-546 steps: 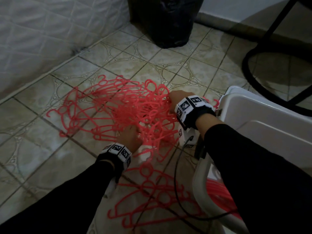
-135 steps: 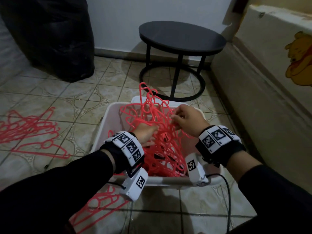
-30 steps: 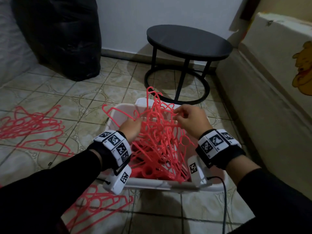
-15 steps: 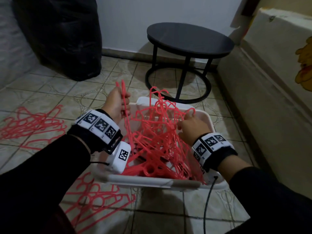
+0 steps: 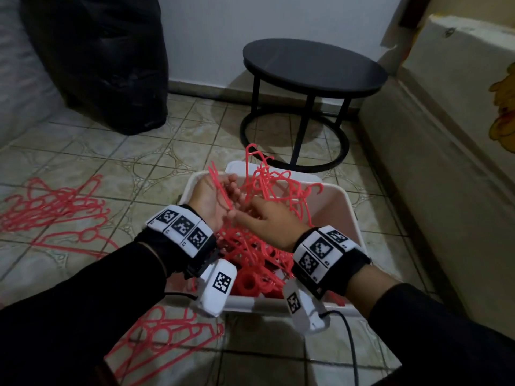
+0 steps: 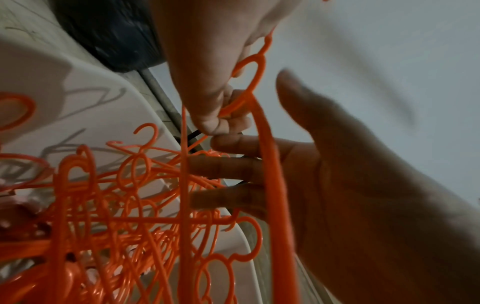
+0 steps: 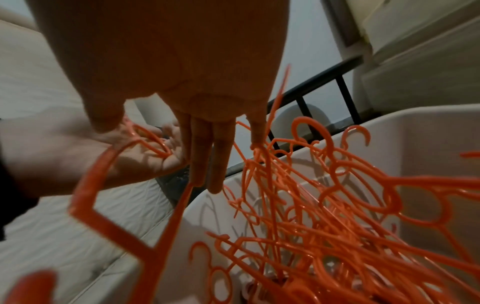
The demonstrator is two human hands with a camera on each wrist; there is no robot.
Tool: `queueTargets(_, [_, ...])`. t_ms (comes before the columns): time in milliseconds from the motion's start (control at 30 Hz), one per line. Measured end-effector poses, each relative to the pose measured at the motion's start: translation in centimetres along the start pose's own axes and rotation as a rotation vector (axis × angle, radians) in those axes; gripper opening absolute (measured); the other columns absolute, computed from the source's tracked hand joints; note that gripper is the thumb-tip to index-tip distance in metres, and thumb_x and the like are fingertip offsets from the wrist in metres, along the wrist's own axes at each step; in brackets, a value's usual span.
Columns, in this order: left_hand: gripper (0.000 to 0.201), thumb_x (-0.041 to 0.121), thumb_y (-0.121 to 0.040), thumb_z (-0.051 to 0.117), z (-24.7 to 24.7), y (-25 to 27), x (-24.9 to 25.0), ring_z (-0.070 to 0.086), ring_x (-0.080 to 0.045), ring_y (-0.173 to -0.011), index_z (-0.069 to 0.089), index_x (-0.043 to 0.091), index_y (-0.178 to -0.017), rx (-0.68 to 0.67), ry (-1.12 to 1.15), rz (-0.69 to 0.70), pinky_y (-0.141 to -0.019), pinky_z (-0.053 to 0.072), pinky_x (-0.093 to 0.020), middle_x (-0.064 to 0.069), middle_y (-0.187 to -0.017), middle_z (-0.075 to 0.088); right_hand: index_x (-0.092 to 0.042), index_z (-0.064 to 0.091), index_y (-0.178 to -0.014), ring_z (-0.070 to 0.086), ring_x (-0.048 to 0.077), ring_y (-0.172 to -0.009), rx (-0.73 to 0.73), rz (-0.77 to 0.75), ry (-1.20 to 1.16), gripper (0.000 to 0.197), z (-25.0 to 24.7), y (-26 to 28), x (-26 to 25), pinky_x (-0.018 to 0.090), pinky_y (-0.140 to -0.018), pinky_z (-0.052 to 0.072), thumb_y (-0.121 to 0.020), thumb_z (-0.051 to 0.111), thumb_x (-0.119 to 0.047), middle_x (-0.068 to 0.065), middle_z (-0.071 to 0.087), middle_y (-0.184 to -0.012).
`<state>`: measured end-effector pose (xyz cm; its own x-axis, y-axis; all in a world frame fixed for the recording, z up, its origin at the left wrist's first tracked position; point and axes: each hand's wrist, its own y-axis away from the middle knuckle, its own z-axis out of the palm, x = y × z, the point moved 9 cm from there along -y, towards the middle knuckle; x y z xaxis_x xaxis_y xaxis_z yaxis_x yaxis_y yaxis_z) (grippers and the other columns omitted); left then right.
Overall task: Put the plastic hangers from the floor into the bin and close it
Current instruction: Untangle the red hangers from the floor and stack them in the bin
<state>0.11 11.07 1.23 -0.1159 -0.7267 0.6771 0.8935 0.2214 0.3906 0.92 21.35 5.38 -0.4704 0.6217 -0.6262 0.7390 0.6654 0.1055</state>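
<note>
Partway through, by the look of it. White bin (image 5: 349,215) on the tiled floor (image 5: 145,151), already loaded with a tangled heap of pink-red hangers (image 5: 267,196), several hooks poking above the rim. Still out on the floor: one spread of loose hangers (image 5: 55,207) well to the left of the bin, another bunch (image 5: 164,332) just in front of its near-left corner. Lid not identified for certain (a white edge shows at the far rim, could be it); bin still open, so closing not yet done.

Left hand (image 5: 211,199) raised over the bin's left side, palm up, fingers relaxed and mostly straight, one thin hanger (image 6: 270,168) lying across the palm and fingers rather than clamped. Right hand (image 5: 267,221) just beside it, touching at the fingertips; from the left wrist view, thumb and forefinger pinching a hanger strand, likely freeing or passing it. From the right wrist view the other fingers (image 7: 207,148) hang straight down into the tangle.

Around: black round side table (image 5: 312,68) behind the bin, black bag (image 5: 111,65) far left, pale padded furniture (image 5: 446,135) along the right, wrist-camera cable (image 5: 351,338) trailing near the bin's front.

In the way, as a judgement: hooks snag each other, and the pile stands above the rim, so pressing down probably needed before any lid seats.
</note>
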Motion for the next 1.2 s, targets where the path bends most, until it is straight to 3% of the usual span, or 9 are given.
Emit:
queueTargets(133, [0.026,0.011,-0.090,0.035,0.1,0.3,0.0,0.046,-0.010,-0.054,0.057,0.007,-0.077,0.027,0.023,-0.012,-0.060,0.042,-0.023,0.000,-0.061,0.045,-0.018,0.059,-0.099,0.062,0.018,-0.089,0.002,-0.039,0.152,0.042,1.1,-0.4,0.3,0.037,-0.081,0.051,-0.080,0.064,-0.055,-0.002,0.066,-0.096])
queueTargets(367, [0.032,0.019,-0.094,0.031,1.2,1.3,0.2,0.051,-0.009,-0.048,0.058,0.005,-0.084,-0.085,0.060,-0.030,-0.054,0.048,-0.023,0.001,-0.054,0.051,-0.024,0.051,-0.068,0.050,0.011,-0.061,-0.040,-0.023,-0.079,0.038,1.5,-0.7,0.8,0.037,-0.065,0.045,-0.075,0.066,-0.058,-0.009,0.052,-0.063])
queueTargets(467, [0.057,0.047,-0.099,0.024,0.7,1.6,0.1,0.064,-0.019,-0.069,0.063,0.007,-0.088,-0.021,-0.191,-0.073,-0.069,0.050,-0.033,-0.008,-0.078,0.062,-0.023,0.052,-0.066,0.053,0.012,-0.059,0.072,0.055,-0.130,0.032,0.4,-1.0,2.2,0.035,-0.065,0.049,-0.078,0.070,-0.047,-0.007,0.055,-0.062])
queueTargets(600, [0.096,0.083,-0.079,0.022,0.5,2.3,0.4,0.066,-0.032,-0.100,0.065,0.004,-0.115,-0.042,-0.301,-0.194,-0.080,0.049,-0.042,-0.018,-0.112,0.068,-0.022,0.050,-0.070,0.053,0.014,-0.065,0.091,0.072,0.031,0.035,-0.4,-1.0,3.1,0.028,-0.061,0.042,-0.079,0.068,-0.050,-0.007,0.053,-0.066])
queueTargets(767, [0.063,0.063,-0.082,0.042,0.0,2.5,0.0,0.061,-0.024,-0.087,0.068,0.011,-0.104,-0.071,-0.394,-0.268,-0.082,0.047,-0.037,-0.012,-0.104,0.064,-0.022,0.054,-0.089,0.060,0.017,-0.083,-0.036,0.014,0.226,0.044,1.1,-0.5,2.0,0.032,-0.075,0.049,-0.079,0.058,-0.065,-0.003,0.064,-0.087])
queueTargets(867, [0.048,0.051,-0.084,0.043,-0.1,2.5,0.1,0.056,-0.023,-0.070,0.070,0.012,-0.083,-0.051,-0.362,-0.249,-0.074,0.044,-0.034,-0.009,-0.085,0.062,-0.024,0.052,-0.090,0.060,0.018,-0.076,0.243,-0.067,0.530,0.050,-2.2,-0.7,0.4,0.034,-0.075,0.048,-0.085,0.039,-0.071,-0.003,0.063,-0.082])
queueTargets(967, [0.041,0.050,-0.084,0.044,-0.6,2.5,1.0,0.058,-0.028,-0.086,0.061,0.013,-0.082,-0.006,-0.379,-0.226,-0.089,0.046,-0.045,-0.006,-0.081,0.056,-0.019,0.054,-0.109,0.058,0.024,-0.097,0.505,-0.072,0.732,0.043,-6.4,-1.4,0.0,0.040,-0.086,0.045,-0.093,0.038,-0.056,0.004,0.064,-0.104])
queueTargets(1067, [0.036,0.051,-0.082,0.049,-1.2,2.5,1.5,0.056,-0.025,-0.094,0.056,0.016,-0.076,0.033,-0.390,-0.219,-0.090,0.047,-0.047,-0.002,-0.079,0.054,-0.012,0.044,-0.125,0.052,0.029,-0.113,0.371,0.203,0.750,0.046,-7.5,-2.6,4.9,0.044,-0.092,0.039,-0.095,0.041,-0.047,0.010,0.056,-0.122])
queueTargets(1200, [0.027,0.047,-0.082,0.053,-2.2,2.5,1.9,0.052,-0.018,-0.072,0.048,0.021,-0.077,0.133,-0.424,-0.183,-0.078,0.047,-0.036,0.002,-0.071,0.047,-0.013,0.058,-0.111,0.062,0.029,-0.097,0.167,0.325,0.567,0.030,-5.9,-2.9,8.5,0.037,-0.081,0.049,-0.096,0.041,-0.033,0.010,0.065,-0.108])
